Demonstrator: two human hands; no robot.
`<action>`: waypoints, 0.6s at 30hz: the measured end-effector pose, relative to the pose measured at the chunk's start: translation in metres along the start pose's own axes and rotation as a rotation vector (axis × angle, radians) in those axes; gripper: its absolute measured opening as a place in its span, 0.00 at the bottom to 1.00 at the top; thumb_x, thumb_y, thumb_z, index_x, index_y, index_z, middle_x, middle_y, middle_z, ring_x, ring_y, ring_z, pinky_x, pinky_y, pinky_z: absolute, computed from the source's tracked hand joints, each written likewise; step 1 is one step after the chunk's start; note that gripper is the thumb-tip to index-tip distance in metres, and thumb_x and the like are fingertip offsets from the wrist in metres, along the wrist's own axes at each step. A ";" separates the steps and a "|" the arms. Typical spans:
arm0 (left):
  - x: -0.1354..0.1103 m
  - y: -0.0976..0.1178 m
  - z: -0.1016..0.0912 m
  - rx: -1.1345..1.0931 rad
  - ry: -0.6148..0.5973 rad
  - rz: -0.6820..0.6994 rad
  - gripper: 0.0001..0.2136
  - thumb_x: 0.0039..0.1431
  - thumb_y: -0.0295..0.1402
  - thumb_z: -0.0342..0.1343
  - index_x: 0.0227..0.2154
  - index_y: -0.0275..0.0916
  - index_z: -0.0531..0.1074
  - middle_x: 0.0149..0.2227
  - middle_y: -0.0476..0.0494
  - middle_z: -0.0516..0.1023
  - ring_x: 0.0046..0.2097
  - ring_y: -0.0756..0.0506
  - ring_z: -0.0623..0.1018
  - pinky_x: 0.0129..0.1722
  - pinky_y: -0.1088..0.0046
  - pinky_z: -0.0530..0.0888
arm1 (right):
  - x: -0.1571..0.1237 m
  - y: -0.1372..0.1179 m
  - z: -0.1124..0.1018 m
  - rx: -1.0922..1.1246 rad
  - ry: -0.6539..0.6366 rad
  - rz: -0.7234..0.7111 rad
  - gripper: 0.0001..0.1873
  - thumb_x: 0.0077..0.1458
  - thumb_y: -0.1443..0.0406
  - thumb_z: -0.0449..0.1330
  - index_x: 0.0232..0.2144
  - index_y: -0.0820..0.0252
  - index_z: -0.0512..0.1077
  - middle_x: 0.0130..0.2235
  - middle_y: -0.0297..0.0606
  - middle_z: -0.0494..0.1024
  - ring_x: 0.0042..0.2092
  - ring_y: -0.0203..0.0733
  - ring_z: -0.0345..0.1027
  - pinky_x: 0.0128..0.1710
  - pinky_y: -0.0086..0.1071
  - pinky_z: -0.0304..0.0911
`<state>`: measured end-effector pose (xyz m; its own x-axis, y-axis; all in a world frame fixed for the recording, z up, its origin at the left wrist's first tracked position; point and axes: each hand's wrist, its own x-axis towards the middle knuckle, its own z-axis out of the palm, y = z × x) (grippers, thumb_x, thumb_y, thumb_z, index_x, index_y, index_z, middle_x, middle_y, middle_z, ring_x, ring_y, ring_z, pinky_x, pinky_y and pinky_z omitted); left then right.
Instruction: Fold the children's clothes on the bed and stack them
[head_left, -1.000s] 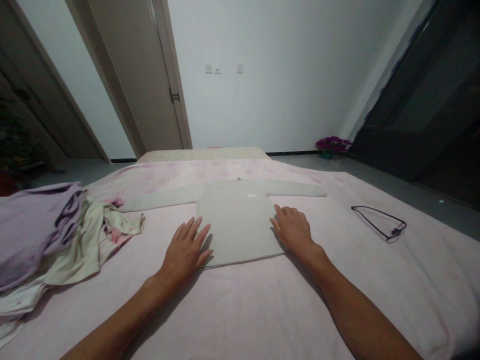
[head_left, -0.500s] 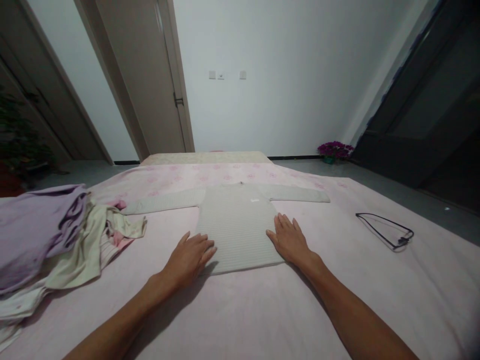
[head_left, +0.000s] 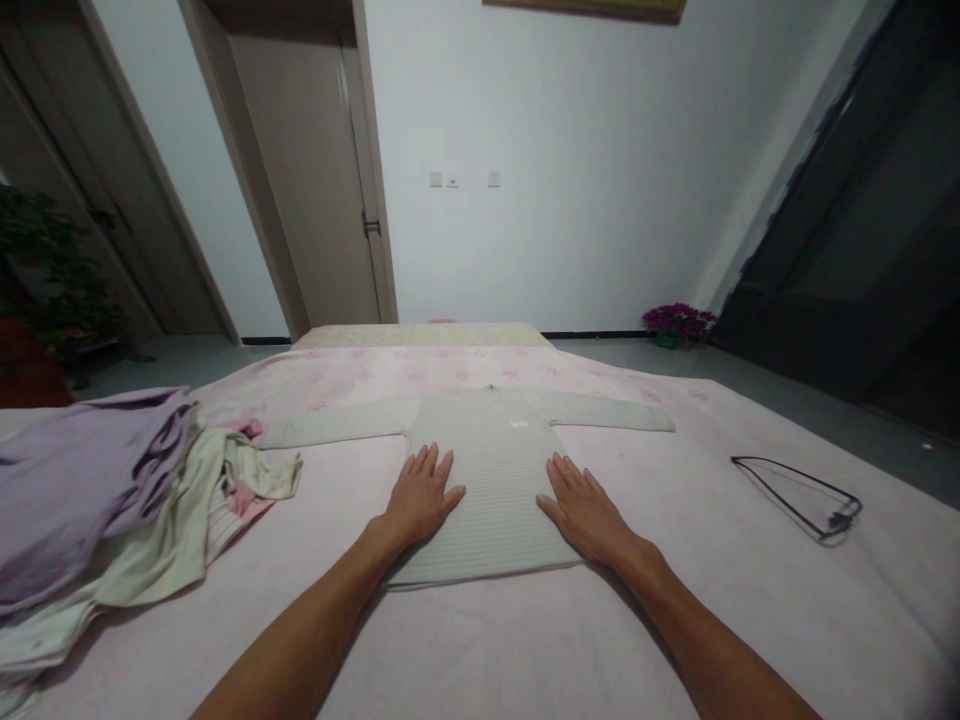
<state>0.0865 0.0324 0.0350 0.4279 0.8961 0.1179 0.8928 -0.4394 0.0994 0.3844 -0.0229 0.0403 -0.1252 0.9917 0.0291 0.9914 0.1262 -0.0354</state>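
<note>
A pale grey-green ribbed long-sleeved top [head_left: 491, 510] lies flat in front of me, both sleeves stretched out sideways and its hem toward me. A small white mark shows on its chest. My left hand [head_left: 421, 495] rests palm down on the left side of the body, fingers spread. On the right side edge lies my right hand [head_left: 583, 508], also flat with its fingers apart. Neither hand grips the cloth.
A pink sheet [head_left: 480, 650] covers the surface under the top. At the left is a heap of clothes with a purple garment [head_left: 97, 480] uppermost. A black hanger [head_left: 799, 490] lies at the right. Purple flowers [head_left: 677, 322] stand on the floor beyond.
My left hand has moved up and right from beside the lower left edge onto the top's body. My right hand stays at the right edge. The camera view has tilted up slightly.
</note>
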 end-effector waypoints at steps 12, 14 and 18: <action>-0.005 0.004 0.000 0.017 0.016 -0.050 0.32 0.68 0.51 0.42 0.69 0.39 0.55 0.71 0.31 0.52 0.71 0.30 0.52 0.67 0.46 0.51 | 0.033 -0.051 -0.034 0.040 0.015 -0.081 0.35 0.68 0.51 0.41 0.69 0.67 0.55 0.70 0.50 0.52 0.72 0.53 0.41 0.69 0.49 0.37; -0.005 0.004 0.000 0.017 0.021 -0.047 0.32 0.68 0.51 0.42 0.69 0.40 0.55 0.71 0.31 0.53 0.71 0.30 0.52 0.67 0.46 0.51 | 0.046 -0.065 -0.032 0.076 0.007 -0.129 0.35 0.68 0.51 0.40 0.69 0.66 0.53 0.71 0.50 0.50 0.72 0.52 0.39 0.69 0.48 0.37; -0.005 0.002 -0.001 0.008 0.017 -0.041 0.32 0.68 0.51 0.41 0.69 0.40 0.55 0.71 0.31 0.52 0.71 0.30 0.52 0.67 0.46 0.51 | 0.070 -0.068 -0.017 0.088 -0.015 -0.115 0.36 0.68 0.51 0.40 0.70 0.67 0.51 0.72 0.51 0.48 0.72 0.51 0.37 0.69 0.49 0.36</action>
<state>0.0861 0.0266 0.0351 0.3883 0.9122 0.1308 0.9107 -0.4016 0.0969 0.3087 0.0370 0.0620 -0.2393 0.9707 0.0230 0.9632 0.2403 -0.1200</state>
